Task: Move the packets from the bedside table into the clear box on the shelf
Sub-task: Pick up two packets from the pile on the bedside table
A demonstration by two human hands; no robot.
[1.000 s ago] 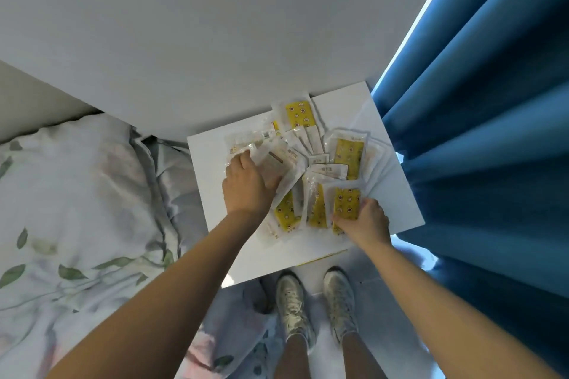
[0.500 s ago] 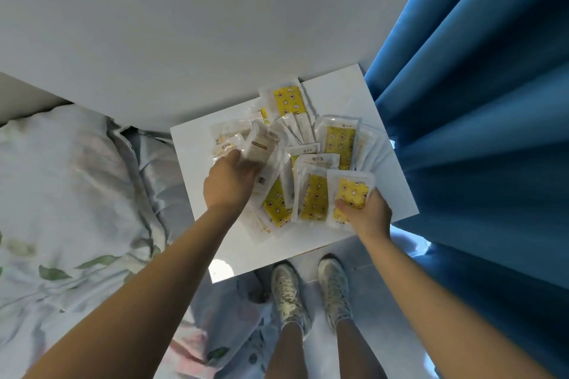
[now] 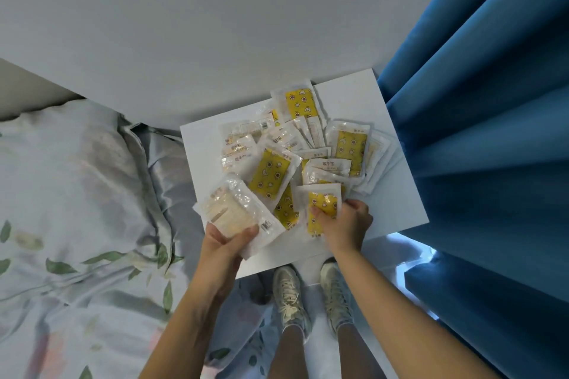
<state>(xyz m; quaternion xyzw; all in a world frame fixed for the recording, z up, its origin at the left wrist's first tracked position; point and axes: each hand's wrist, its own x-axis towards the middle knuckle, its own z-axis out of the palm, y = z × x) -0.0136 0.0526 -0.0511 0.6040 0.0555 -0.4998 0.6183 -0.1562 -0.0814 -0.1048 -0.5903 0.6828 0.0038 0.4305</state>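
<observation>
Several clear packets with yellow patterned inserts lie overlapping on the white bedside table. My left hand grips a small stack of pale packets, lifted over the table's near left edge. My right hand pinches one yellow packet at the pile's near side. The clear box and the shelf are out of view.
A bed with a leaf-patterned duvet fills the left. Blue curtains hang close on the right of the table. A plain wall rises behind it. My feet in pale shoes stand on the floor just below the table.
My left hand has picked up a stack of packets and pulled it back towards me, off the pile. My right hand has closed on a yellow packet and tilted it up.
</observation>
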